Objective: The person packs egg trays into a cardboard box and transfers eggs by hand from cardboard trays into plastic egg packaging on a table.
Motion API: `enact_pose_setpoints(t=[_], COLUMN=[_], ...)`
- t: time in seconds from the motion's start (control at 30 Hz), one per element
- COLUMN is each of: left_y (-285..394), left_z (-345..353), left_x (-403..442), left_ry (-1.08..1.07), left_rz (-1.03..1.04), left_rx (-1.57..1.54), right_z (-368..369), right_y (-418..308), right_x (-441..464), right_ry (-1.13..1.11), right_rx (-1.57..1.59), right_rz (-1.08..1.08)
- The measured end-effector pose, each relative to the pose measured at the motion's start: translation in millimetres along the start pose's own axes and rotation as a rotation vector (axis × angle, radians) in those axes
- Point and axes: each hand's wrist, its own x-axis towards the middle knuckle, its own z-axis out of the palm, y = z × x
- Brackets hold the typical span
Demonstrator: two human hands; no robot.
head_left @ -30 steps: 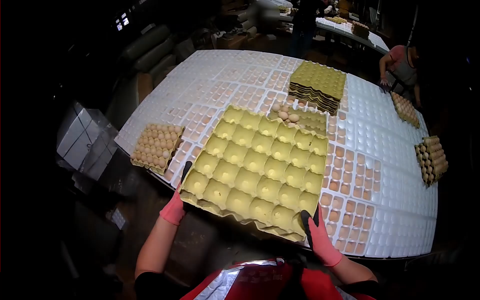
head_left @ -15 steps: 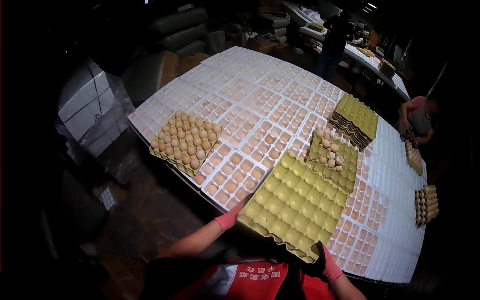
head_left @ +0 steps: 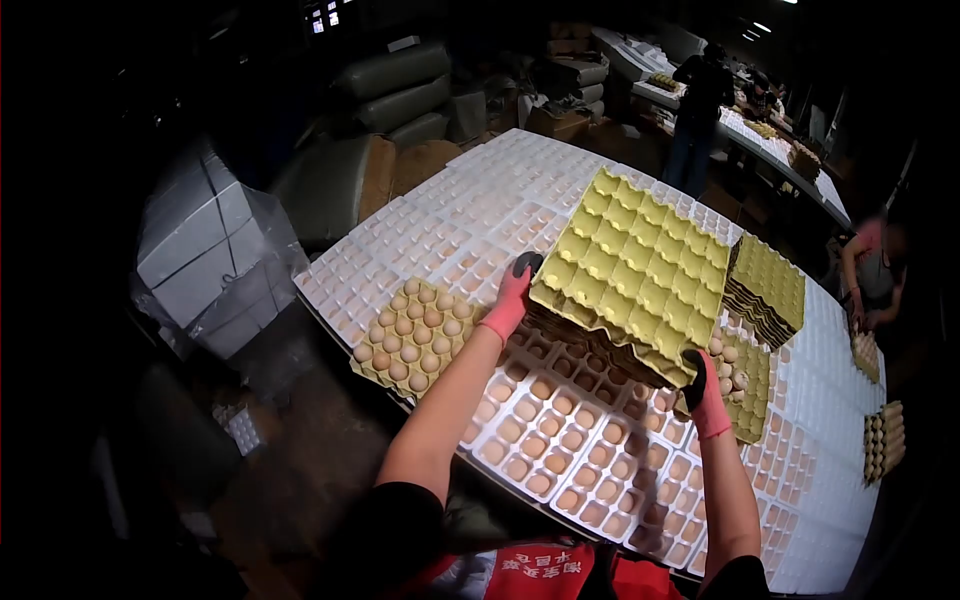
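Observation:
Both my hands hold a yellow-green stack of egg trays [head_left: 632,265] above the table, its top tray bare of eggs. My left hand [head_left: 513,295], in a pink and black glove, grips the near left edge. On the right front corner, my right hand [head_left: 708,400] is closed, gloved alike. Beneath the stack lie white plastic trays [head_left: 535,487] with eggs in their cells. A pulp tray full of eggs [head_left: 415,335] rests left of my left forearm. Partly hidden behind my right hand is another pulp tray [head_left: 752,408] with several eggs on it.
A second stack of pulp trays [head_left: 770,285] stands on the table's right side. Further right are upright trays [head_left: 884,442] and a person [head_left: 875,265] handling a tray. Wrapped white boxes [head_left: 195,235] stand left of the table. Another person [head_left: 700,110] is at the back.
Both hands have carried the tray stack forward, away from my body, and up over the table. White trays of eggs it had covered now show in front of me.

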Motion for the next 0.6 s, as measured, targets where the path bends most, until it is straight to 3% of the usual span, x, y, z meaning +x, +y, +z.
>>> enact_pose_setpoints(t=[0.03,0.07,0.1,0.17,0.23,0.27,0.3,0.33,0.37,0.4,0.43,0.47,0.5,0.57,0.6], left_y=[-45,41,-25,16,43,54,53,51,48,49,8,32,62,32,38], left_z=[-17,-18,-52,-121,-199,-235,-264,-294,-319,-335,-357,-332,-302,-349,-342], left_x=[49,11,46,24,-16,-41,-60,-73,-84,-90,-98,-103,-107,-87,-87], left_ry=[0.204,0.267,0.316,0.231,0.197,0.207,0.387,0.292,0.215,-0.03,-0.037,-0.037,-0.036,-0.13,-0.146], left_rz=[0.193,-0.023,-0.149,-0.019,0.123,0.143,0.092,-0.015,-0.137,-0.406,-0.114,-0.099,-0.084,-0.309,-0.336], left_rx=[0.343,0.244,-0.288,0.291,0.657,0.783,0.996,1.032,1.075,0.865,0.971,0.974,0.976,0.782,0.76], right_z=[10,19,39,65,65,70,85,124,162,201,237,274,310,371,395], right_y=[8,18,19,53,66,75,79,23,7,-9,-9,11,52,43,22], right_x=[35,69,84,104,113,105,96,62,31,0,-24,-38,-50,-58,-57], right_ry=[0.021,0.067,0.116,0.265,0.437,0.636,0.823,0.979,0.867,0.748,0.423,0.179,0.023,-0.176,-0.06], right_rx=[0.162,0.327,0.397,0.266,0.161,0.027,-0.143,-0.265,-0.294,-0.333,-0.201,-0.228,-0.016,-0.092,-0.357], right_rz=[0.148,0.292,0.426,0.573,0.523,0.231,-0.043,-0.169,-0.064,0.036,0.297,0.424,0.525,0.545,0.692])
